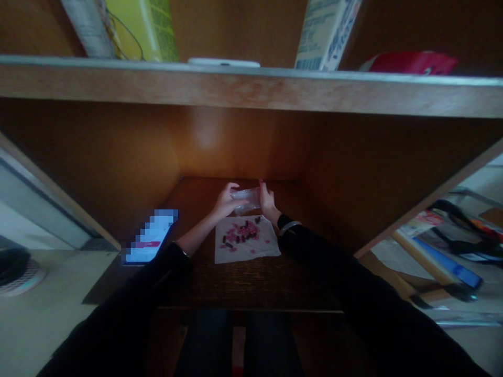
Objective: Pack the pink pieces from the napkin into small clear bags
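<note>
Head view, one frame, dim light.

1. Item: clear plastic bag (245, 200), held in the air between both hands, just beyond the far edge of a paper sheet (230, 255) and above a dark wooden desk (243, 280).
2. Left hand (227, 202): fingers lie close together, curled over the bag's left end. Thumb position cannot be told at this resolution.
3. Right hand (267, 200): fingertips (262, 188) point upward at the bag's right end and appear to pinch it. Exact finger placement is too small to tell. A metal bracelet (290, 227) sits on this wrist.
4. Handling, judged: the bag looks light, thin and soft, with a slick surface. It would likely crumple under pressure and slide between dry fingers. Best hold: the two ends, as now, or a flat edge. Contents cannot be told.
5. On the sheet: a loose scatter of dark cylinders (227, 241) and pink bits (241, 231), directly below the hands and untouched. Judged light and easily disturbed; dark ones may roll.
6. Surroundings: a phone (151, 236), screen obscured, lies on the desk beyond the left forearm. A wooden shelf (251, 86) runs overhead, with boxes (141, 29) standing on it.
</note>
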`<state>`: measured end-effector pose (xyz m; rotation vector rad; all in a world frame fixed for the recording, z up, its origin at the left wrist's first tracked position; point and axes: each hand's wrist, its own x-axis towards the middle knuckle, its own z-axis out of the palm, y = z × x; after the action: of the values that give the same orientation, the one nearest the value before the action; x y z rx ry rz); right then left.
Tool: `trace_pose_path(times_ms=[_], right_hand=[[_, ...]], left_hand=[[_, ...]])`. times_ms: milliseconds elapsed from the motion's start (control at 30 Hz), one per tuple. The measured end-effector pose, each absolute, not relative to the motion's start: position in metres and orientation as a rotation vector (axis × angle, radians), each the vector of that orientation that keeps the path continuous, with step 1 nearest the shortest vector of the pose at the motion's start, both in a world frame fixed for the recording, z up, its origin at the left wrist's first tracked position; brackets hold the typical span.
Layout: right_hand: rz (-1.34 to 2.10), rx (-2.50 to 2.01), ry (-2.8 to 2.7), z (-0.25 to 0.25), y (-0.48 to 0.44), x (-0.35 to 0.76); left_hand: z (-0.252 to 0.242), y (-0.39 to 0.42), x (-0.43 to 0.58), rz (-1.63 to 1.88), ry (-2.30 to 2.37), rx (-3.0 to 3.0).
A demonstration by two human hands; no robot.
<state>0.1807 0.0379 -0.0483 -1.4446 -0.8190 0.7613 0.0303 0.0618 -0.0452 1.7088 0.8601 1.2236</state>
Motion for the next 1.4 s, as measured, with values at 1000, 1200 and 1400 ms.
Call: trace_pose_path(times_ms=[1000,1200,1400], right_hand=[[0.815,-1.07,-1.104,-0.033,0.023,0.167],[0.875,-1.177,-1.05,-0.044,0.029,0.181],[0.962,-1.097,-0.983,-0.048,0.025,0.195]], left_hand=[[-0.031,0.076,0.021,1.164,0.988,1.799],[-0.039,0.076,0.014,1.056,0.786,1.681],[-0.044,0.075,0.008,0.967,0.735,1.754]])
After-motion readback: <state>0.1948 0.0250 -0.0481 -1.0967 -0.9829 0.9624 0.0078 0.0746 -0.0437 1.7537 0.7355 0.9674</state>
